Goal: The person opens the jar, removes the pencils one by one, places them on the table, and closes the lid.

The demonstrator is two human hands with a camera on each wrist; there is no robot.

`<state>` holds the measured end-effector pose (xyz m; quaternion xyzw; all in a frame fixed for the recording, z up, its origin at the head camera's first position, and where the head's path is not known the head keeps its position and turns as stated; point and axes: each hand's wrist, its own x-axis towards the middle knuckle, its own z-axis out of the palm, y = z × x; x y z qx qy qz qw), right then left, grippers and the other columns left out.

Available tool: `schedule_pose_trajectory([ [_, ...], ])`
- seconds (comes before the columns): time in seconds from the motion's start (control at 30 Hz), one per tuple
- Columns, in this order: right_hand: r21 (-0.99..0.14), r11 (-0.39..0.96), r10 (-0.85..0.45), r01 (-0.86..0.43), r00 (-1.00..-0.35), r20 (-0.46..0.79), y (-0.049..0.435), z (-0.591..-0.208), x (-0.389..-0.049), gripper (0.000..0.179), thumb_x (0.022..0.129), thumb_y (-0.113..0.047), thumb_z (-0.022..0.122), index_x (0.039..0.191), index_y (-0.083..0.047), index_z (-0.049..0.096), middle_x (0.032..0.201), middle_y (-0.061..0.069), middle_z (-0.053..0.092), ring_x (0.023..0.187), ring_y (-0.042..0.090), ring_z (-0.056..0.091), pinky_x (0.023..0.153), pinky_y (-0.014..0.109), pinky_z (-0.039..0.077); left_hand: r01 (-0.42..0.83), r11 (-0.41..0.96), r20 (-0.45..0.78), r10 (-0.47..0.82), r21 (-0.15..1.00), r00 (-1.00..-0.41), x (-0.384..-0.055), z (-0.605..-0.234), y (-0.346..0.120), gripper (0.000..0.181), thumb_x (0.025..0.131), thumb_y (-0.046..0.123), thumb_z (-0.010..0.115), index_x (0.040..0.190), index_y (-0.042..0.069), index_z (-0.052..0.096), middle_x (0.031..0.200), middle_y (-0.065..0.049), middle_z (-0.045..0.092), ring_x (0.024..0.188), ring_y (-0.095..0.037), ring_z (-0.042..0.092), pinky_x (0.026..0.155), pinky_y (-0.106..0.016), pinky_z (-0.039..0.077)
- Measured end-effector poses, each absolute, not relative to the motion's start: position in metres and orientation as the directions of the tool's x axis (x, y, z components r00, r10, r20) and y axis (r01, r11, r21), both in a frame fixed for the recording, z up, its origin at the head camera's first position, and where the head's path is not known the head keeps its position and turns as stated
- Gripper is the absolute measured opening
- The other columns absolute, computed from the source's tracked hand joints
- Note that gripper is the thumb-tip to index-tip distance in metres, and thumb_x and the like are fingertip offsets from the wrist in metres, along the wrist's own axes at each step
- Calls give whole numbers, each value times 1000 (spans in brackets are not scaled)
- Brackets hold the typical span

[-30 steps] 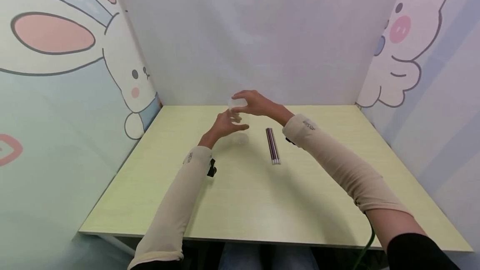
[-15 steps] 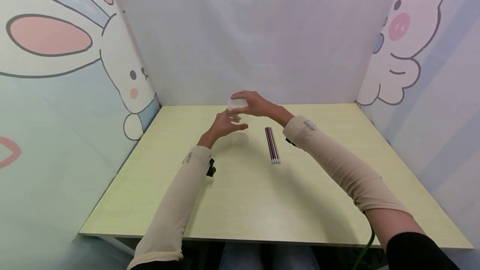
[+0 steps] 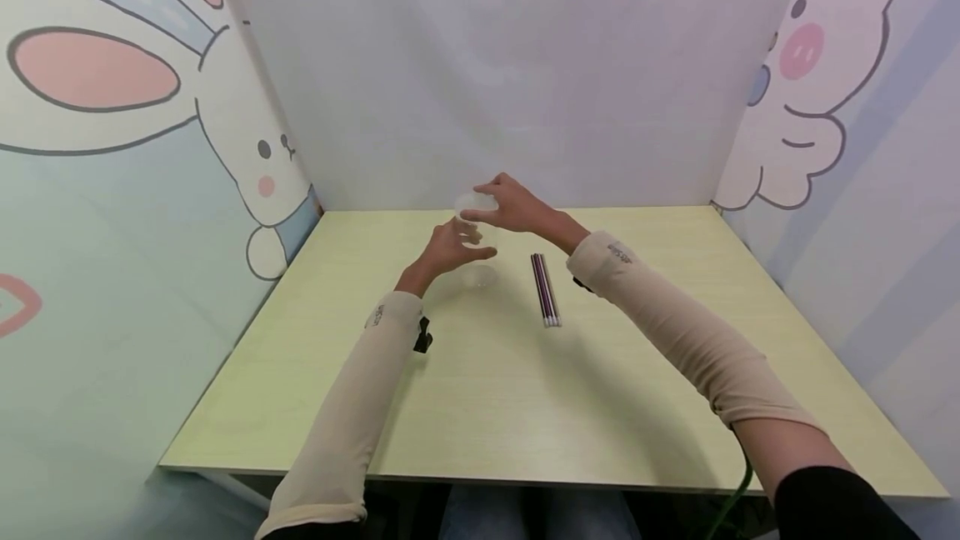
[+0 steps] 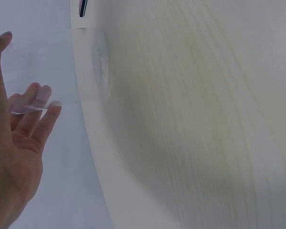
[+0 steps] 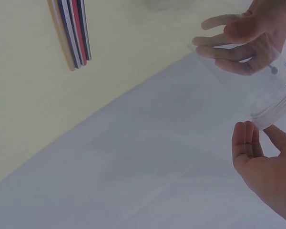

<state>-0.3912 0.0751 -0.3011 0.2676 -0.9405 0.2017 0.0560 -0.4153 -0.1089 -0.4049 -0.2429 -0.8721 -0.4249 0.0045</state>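
A clear, see-through jar stands upright on the table toward the back, its base ring also showing in the left wrist view. My left hand holds its side, thumb nearer me and fingers around the far side. Over the jar's mouth is a whitish translucent lid. My right hand grips this lid from the right, thumb on the near edge and fingers on the far edge. In the right wrist view the jar's rim lies between both hands. Whether the lid sits fully on the jar I cannot tell.
Several pencils lie side by side on the pale yellow table, right of the jar. A grey backdrop rises behind the table, and cartoon-printed walls flank it. A green cable hangs near the right arm.
My right hand's fingers and thumb have shifted a little around the lid's edge, with the knuckles slightly higher. The left hand, jar and pencils stay in place.
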Motion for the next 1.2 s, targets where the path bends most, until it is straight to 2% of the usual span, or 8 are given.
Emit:
schedule_pose_trajectory([
  [0.13,-335,774,-491,-537,-843,219,77,-301,-391,76,87,-59,59,142,-8,45,123,12,47,105,23,47,86,40,46,447,525,221,438,724,-871,-416,-404,-108,80,71,60,76,126,7,51,115,-8,64,113,-29,60,90,-43,50],
  [0.37,-324,713,-586,-622,-782,213,79,-298,-394,61,94,-42,58,144,-9,43,138,14,47,124,28,44,100,44,40,470,498,250,446,728,-860,-418,-406,-110,84,69,61,77,133,17,45,116,-9,64,109,-24,62,88,-40,51],
  [0.53,-372,693,-603,-618,-779,170,83,-301,-394,61,96,-41,56,145,-10,40,144,13,42,131,27,40,104,46,37,474,478,251,458,739,-853,-418,-410,-111,84,70,57,78,137,20,42,119,-15,63,106,-21,63,87,-39,52],
  [0.63,-388,705,-572,-594,-799,184,83,-304,-392,67,93,-46,59,145,-8,41,138,16,45,121,27,45,96,44,43,465,484,249,444,741,-860,-416,-411,-110,82,70,57,78,135,19,44,116,-12,64,106,-21,63,87,-39,52],
  [0.8,-354,767,-482,-535,-845,233,82,-309,-389,76,86,-60,60,139,-6,48,126,14,50,105,22,48,83,39,49,447,501,233,433,741,-871,-415,-411,-107,86,70,58,77,138,19,41,116,-10,64,111,-29,61,89,-43,51],
  [0.97,-376,807,-375,-455,-887,270,83,-310,-383,76,81,-71,56,119,-5,53,109,8,53,91,20,51,78,37,49,433,528,214,425,730,-880,-415,-409,-106,88,68,63,76,135,17,43,117,-5,62,113,-30,60,90,-44,50],
  [1.1,-410,812,-316,-415,-903,290,88,-308,-379,66,81,-75,50,99,-11,51,90,4,52,74,21,51,66,36,45,414,515,210,407,751,-889,-415,-407,-107,83,67,62,78,129,17,47,116,-2,61,112,-29,61,89,-42,51],
  [1.2,-408,803,-330,-434,-894,302,91,-306,-379,65,82,-73,51,103,-12,55,98,5,55,83,21,53,72,38,47,416,500,217,409,760,-887,-416,-408,-107,85,66,61,79,131,17,46,116,-3,61,112,-28,61,88,-42,51],
])
